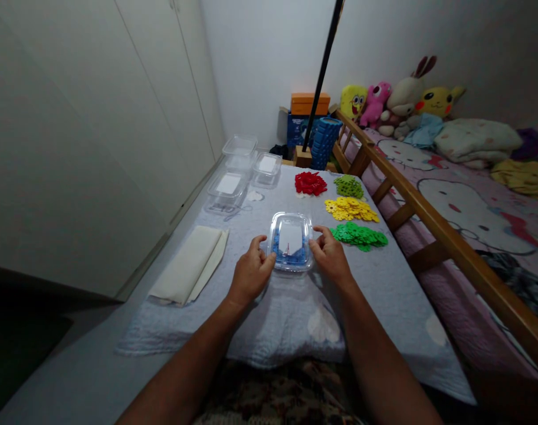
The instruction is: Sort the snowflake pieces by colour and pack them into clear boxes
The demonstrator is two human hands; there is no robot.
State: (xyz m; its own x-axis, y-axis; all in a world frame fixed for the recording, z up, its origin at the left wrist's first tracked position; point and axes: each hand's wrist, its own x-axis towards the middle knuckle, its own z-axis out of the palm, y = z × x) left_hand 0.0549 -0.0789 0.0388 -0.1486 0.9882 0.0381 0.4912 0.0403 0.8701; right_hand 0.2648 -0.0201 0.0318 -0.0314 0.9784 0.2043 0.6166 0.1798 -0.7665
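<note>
Clear plastic lidded container (291,216), one: located at the middle of the light blue tablecloth (291,319), between both hands. Blue plastic pieces (302,258) are contained; a white label (291,233) is seen at the top.

Left hand (252,268): placed at the container's left side, forefinger and thumb parted and part-curled, the thumb set at the near left corner of the rim. Right hand (333,258): placed at the right side, forefinger and thumb similarly parted at the rim. Whether either grip is closed firmly cannot be told.

Loose pieces, four piles, laid out to the right and beyond: red pieces (310,183); olive-green pieces (349,187); yellow flower-shaped discs (352,209); bright green discs (360,235), nearest the right hand.

Further clear containers, three, grouped at the far left; white labels are seen on two. Folded cream sheet (189,264), one: laid flat to the left of the left hand.
</note>
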